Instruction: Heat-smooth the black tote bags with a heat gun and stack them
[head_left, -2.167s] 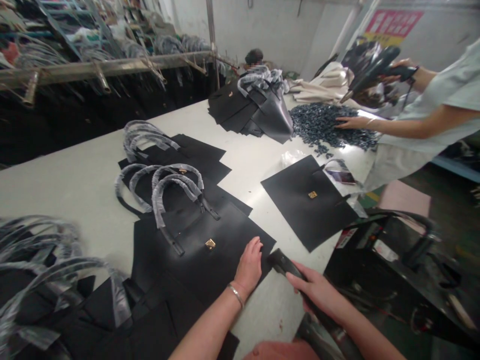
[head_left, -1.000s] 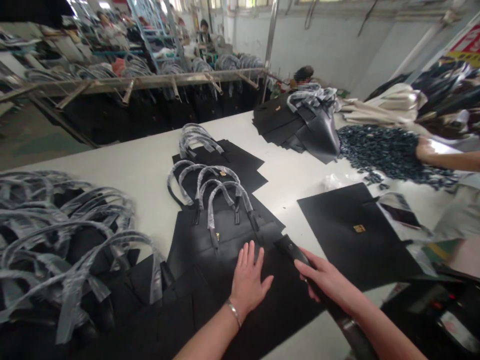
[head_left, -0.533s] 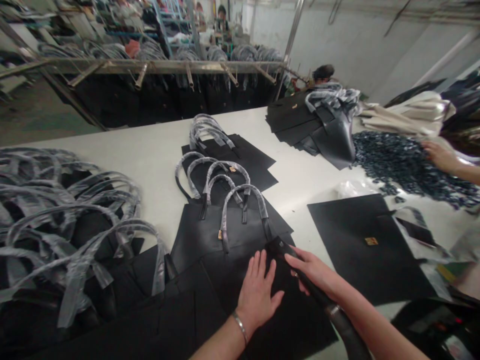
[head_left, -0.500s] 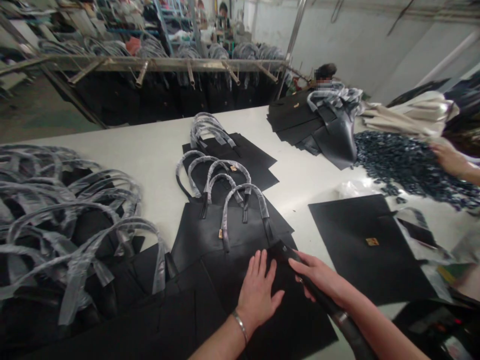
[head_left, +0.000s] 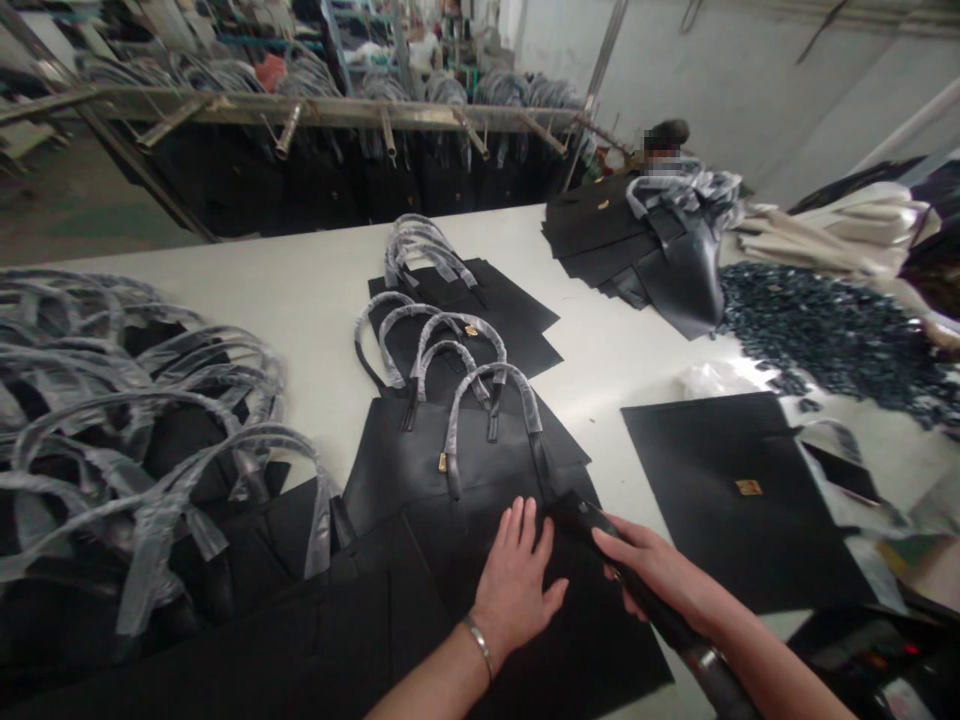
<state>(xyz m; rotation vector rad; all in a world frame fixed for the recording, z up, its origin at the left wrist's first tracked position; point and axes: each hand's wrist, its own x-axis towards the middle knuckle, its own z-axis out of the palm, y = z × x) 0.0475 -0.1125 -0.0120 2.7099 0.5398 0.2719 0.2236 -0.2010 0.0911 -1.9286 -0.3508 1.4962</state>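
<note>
Slanting lengthwise, black tool (head_left: 666,620), tip up-left, right hand (head_left: 654,562) gripping it, left hand (head_left: 517,590) splayed

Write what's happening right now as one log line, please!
left grip: open, fingers spread, on black bag | right grip: closed around black tool | nearby: wrapped handle

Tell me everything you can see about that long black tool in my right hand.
The black tool is long and slightly glossy; I can't tell its material. Its flattened tip bears a small pale mark, and a shiny band shows farther down. Your right hand grips it. It slants from the tip down toward the bottom edge, where it leaves the picture. The tip is over the black panel, near your left hand; contact isn't clear.
</note>
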